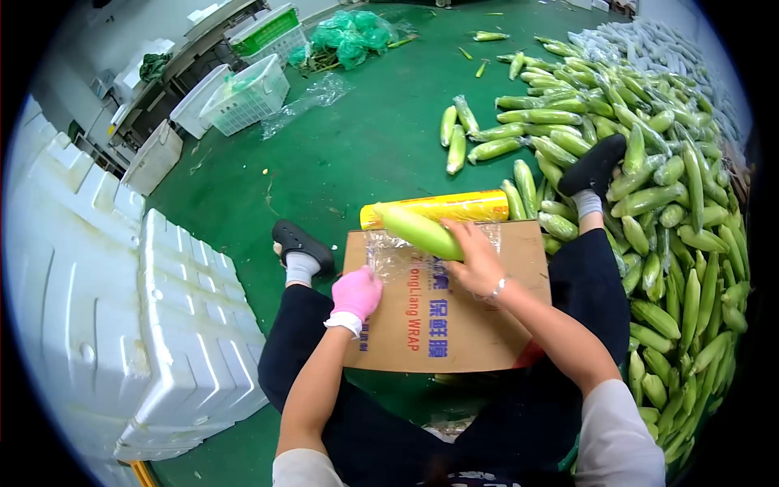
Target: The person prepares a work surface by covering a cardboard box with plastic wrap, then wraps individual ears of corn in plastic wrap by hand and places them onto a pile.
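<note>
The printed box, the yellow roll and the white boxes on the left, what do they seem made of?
The printed box looks like cardboard: matte, brown, with inked lettering. The yellow roll is probably plastic film, its glossy surface catching bright highlights. The white boxes may be foam or hard plastic, with pale, satiny, ridged walls.

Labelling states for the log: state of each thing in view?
Gloved left hand: pinching film sheet
Right hand: bare, holding corn ear
Corn ear: tilted
Film sheet: spread, crinkled
Film roll: lying on side
Carton: printed face up
Foam boxes: stacked
Corn pile: many ears wrapped
Black clogs: worn
</note>
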A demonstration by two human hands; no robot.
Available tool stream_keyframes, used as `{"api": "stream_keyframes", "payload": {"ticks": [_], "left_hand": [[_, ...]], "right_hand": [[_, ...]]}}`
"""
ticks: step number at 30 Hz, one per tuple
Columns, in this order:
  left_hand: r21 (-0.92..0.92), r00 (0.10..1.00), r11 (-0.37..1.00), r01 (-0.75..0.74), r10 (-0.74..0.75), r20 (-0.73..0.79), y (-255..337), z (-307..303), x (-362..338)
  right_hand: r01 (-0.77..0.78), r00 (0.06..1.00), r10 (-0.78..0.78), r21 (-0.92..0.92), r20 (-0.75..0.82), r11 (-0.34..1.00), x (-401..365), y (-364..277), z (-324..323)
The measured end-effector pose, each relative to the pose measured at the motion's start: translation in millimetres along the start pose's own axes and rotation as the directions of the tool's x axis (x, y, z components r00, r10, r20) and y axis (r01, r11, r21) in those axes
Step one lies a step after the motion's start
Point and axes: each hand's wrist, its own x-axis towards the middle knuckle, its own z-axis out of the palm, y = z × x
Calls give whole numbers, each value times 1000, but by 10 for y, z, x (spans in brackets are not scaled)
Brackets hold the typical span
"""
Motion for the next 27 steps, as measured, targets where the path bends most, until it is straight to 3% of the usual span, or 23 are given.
{"api": "stream_keyframes", "payload": {"ticks": [1,2,3,4,5,6,8,9,10,11,12,13,14,15,16,18,19,20,22,24,25,27], "left_hand": [[-167,989,981,-96,74,-129,-227,196,44],[-170,989,981,-90,68,-133,-346,94,3],[-725,990,674,138,-98,98,-436,-110,-84],[-922,925,77,378,-80,373,-491,-284,-146],[-921,941,-242,306,-68,330,-516,-359,-197],[-876,980,-459,147,-52,191,-500,-393,-221],[-956,987,-292,3,-152,50,-89,-371,-199],[-999,997,16,-52,-54,-52,38,-272,-105],[-859,989,491,-149,68,-133,135,-186,-30],[-646,916,650,-399,250,-314,245,-140,52],[-352,783,713,-606,456,-423,328,-105,121],[-355,774,700,-620,470,-425,365,-90,168],[-156,763,758,-633,577,-291,451,-224,154],[50,753,764,-643,643,-140,518,-302,142],[45,748,760,-648,647,-152,535,-292,203],[102,758,752,-651,652,28,495,-270,324],[114,744,738,-665,668,25,476,-274,324],[121,737,729,-673,675,30,441,-268,292],[50,754,753,-656,656,18,389,-241,169],[37,745,745,-667,666,25,573,-334,-189],[1,722,722,-692,692,18,630,-322,-351],[-109,702,711,-694,703,112,742,-408,-826]], "right_hand": [[-2,997,7,-56,78,998,48,42,136],[-1,987,19,-116,158,993,75,61,226],[-10,985,27,-102,168,995,-24,111,249],[-8,985,26,-106,169,994,-59,132,191],[95,961,-73,-70,266,993,-128,95,73],[185,919,-164,-22,358,983,-201,84,3],[189,898,-154,-44,412,981,-232,116,-2],[174,858,-129,-46,498,984,-118,128,-44],[162,810,-103,-52,578,985,-2,167,-109],[153,797,-112,-20,594,988,83,217,-155],[144,805,-98,-33,585,989,30,227,-185],[139,941,-97,-107,324,985,-42,220,-177],[111,994,-107,-176,35,978,-141,178,-147],[-124,986,110,-117,-123,985,-308,73,-124],[-163,981,138,-194,-132,967,-472,-58,-152],[-112,993,85,-392,-86,913,-802,-37,-102],[-72,997,54,-478,-51,875,-881,140,-123],[-155,987,156,-528,-43,835,-899,392,-204],[-253,888,207,-60,-410,966,-732,337,-549],[-384,752,519,370,-406,846,-621,178,-823],[-361,729,577,507,-370,782,-670,166,-860],[-347,801,468,346,-374,871,-948,-241,-820]]}}
